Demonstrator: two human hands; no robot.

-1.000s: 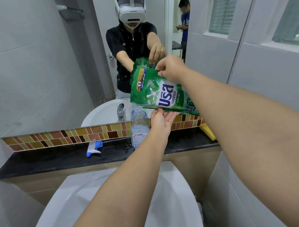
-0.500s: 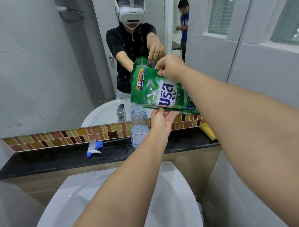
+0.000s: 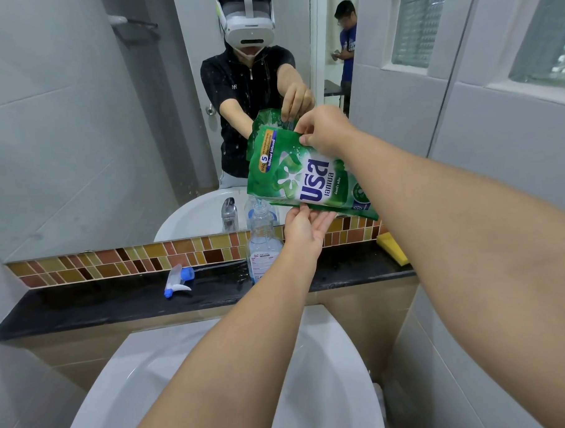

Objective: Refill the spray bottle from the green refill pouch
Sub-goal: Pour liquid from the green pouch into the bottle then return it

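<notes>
The glossy green plastic refill pouch (image 3: 300,177) carries large white Thai brand lettering on a dark blue patch, running sideways, with smaller white Thai words beside it; near its upper corner an orange band bears a white "5" in a dark circle; the clear plastic spray bottle's (image 3: 262,247) white label is too small to read.

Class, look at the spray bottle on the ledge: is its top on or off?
Off. The bottle stands open-necked under the tilted pouch, and its blue-and-white spray head lies apart on the ledge.
</notes>
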